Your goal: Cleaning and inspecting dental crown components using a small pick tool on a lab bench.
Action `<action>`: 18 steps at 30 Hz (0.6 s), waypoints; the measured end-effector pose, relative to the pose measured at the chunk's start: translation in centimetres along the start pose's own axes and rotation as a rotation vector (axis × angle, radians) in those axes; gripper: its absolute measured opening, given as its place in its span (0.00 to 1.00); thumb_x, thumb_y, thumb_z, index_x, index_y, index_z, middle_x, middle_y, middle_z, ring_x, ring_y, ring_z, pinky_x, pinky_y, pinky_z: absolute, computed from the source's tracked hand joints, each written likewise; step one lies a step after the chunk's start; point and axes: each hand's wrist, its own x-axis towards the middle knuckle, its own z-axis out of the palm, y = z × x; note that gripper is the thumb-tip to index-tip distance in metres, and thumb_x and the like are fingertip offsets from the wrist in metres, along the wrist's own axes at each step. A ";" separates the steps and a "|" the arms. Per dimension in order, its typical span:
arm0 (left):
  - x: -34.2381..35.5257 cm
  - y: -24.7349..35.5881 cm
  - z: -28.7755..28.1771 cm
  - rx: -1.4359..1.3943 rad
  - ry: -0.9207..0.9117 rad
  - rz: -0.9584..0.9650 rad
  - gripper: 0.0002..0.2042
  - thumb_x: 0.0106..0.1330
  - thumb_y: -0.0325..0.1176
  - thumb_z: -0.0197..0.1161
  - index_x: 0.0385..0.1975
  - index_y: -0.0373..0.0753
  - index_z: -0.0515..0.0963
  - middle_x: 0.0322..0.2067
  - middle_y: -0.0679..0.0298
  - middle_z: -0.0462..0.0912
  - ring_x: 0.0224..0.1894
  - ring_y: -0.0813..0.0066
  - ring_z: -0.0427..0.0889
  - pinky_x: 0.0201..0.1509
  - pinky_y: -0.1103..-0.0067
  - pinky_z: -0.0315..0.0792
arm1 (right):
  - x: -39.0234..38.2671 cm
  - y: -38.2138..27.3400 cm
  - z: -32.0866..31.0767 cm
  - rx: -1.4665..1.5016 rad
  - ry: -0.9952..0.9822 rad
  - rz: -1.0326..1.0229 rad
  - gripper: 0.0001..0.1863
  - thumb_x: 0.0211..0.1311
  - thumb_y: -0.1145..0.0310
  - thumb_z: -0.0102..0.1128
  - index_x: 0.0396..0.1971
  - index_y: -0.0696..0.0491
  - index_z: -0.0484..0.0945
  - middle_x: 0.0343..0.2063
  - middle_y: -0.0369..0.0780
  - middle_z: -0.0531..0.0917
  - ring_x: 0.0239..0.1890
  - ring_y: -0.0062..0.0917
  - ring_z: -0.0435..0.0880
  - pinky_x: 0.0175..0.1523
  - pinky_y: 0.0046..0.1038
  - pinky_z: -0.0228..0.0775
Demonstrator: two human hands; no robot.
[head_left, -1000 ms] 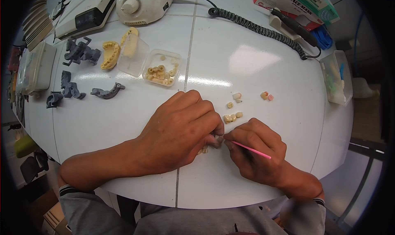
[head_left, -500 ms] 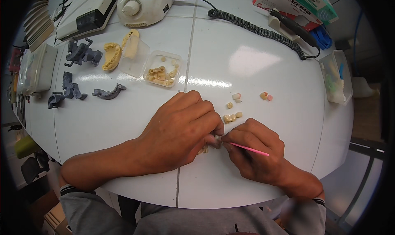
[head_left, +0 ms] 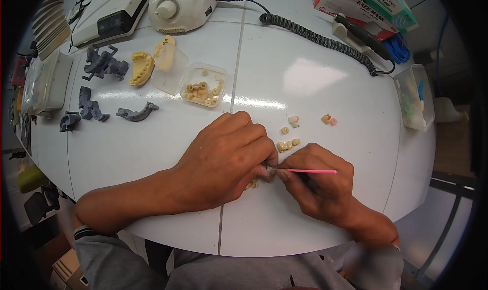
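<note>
My right hand [head_left: 325, 188] pinches a thin pink applicator stick [head_left: 319, 171], which lies almost level with its inner tip at my left fingertips. My left hand [head_left: 223, 155] is closed, thumb against fingers; whatever small piece it grips is mostly hidden. Beneath its fingers, several cream tooth-shaped pieces [head_left: 252, 185] show on the table. Just beyond both hands sits a short row of joined dental crowns [head_left: 288, 145]. A single crown [head_left: 284, 130] and a whitish tooth piece with a pink edge [head_left: 293, 120] lie farther off. To their right are small tooth-and-pink pieces [head_left: 328, 119].
A clear box of crowns [head_left: 206, 101] stands beyond my left hand, its lid [head_left: 170, 76] alongside. Yellow dental model [head_left: 141, 69] and grey printed models [head_left: 105, 64] lie left. A coiled cable [head_left: 320, 36] runs to a black handpiece [head_left: 363, 36]. A clear bin [head_left: 414, 99] stands right.
The pink stick has swung from sloping down to the right to nearly level, and my right hand has turned slightly with it. My left hand keeps its place.
</note>
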 end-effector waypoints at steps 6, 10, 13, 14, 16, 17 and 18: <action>0.1 -0.1 0.0 -0.012 0.009 0.009 0.12 0.53 0.29 0.80 0.35 0.44 0.83 0.34 0.68 0.81 0.39 0.64 0.76 0.45 0.70 0.70 | 0.0 0.1 -0.2 0.026 -0.012 0.076 0.05 0.59 0.82 0.74 0.33 0.59 0.86 0.25 0.40 0.82 0.22 0.26 0.81 0.27 0.28 0.71; 0.0 -0.2 0.0 -0.043 0.009 0.007 0.12 0.53 0.29 0.80 0.35 0.44 0.83 0.34 0.68 0.81 0.39 0.63 0.76 0.45 0.70 0.71 | 0.1 0.0 -0.4 0.058 -0.016 0.096 0.05 0.60 0.82 0.74 0.34 0.59 0.86 0.26 0.40 0.84 0.23 0.24 0.82 0.27 0.27 0.72; 0.1 -0.1 -0.1 -0.045 0.008 0.005 0.12 0.53 0.28 0.80 0.35 0.43 0.83 0.34 0.68 0.82 0.39 0.63 0.76 0.45 0.70 0.71 | 0.1 0.0 -0.5 0.051 -0.031 0.096 0.05 0.59 0.82 0.75 0.34 0.59 0.87 0.26 0.41 0.84 0.23 0.24 0.83 0.27 0.27 0.73; 0.2 -0.1 -0.1 -0.043 0.007 0.008 0.12 0.53 0.28 0.80 0.35 0.43 0.83 0.34 0.68 0.82 0.39 0.63 0.76 0.45 0.70 0.71 | 0.0 0.1 -0.4 0.052 -0.019 0.079 0.05 0.59 0.82 0.75 0.34 0.59 0.87 0.26 0.41 0.84 0.23 0.24 0.83 0.27 0.27 0.73; 0.1 -0.2 -0.1 -0.051 0.008 0.003 0.12 0.53 0.28 0.80 0.35 0.43 0.84 0.34 0.68 0.82 0.40 0.63 0.77 0.46 0.70 0.71 | 0.1 0.2 -0.1 0.053 -0.013 0.064 0.05 0.59 0.82 0.75 0.33 0.59 0.87 0.26 0.41 0.84 0.23 0.24 0.83 0.27 0.26 0.73; 0.1 -0.2 -0.2 -0.053 0.009 0.003 0.12 0.53 0.28 0.80 0.35 0.43 0.84 0.34 0.68 0.82 0.40 0.63 0.77 0.46 0.70 0.71 | 0.1 0.2 0.0 0.057 -0.009 0.066 0.05 0.59 0.82 0.75 0.33 0.59 0.87 0.26 0.41 0.84 0.23 0.24 0.83 0.27 0.26 0.73; 0.0 -0.2 -0.1 -0.059 0.008 0.002 0.12 0.53 0.28 0.80 0.35 0.43 0.84 0.34 0.67 0.82 0.40 0.63 0.77 0.46 0.70 0.71 | 0.1 0.2 0.0 0.062 -0.002 0.066 0.05 0.59 0.82 0.75 0.34 0.59 0.87 0.27 0.41 0.85 0.23 0.24 0.83 0.27 0.26 0.73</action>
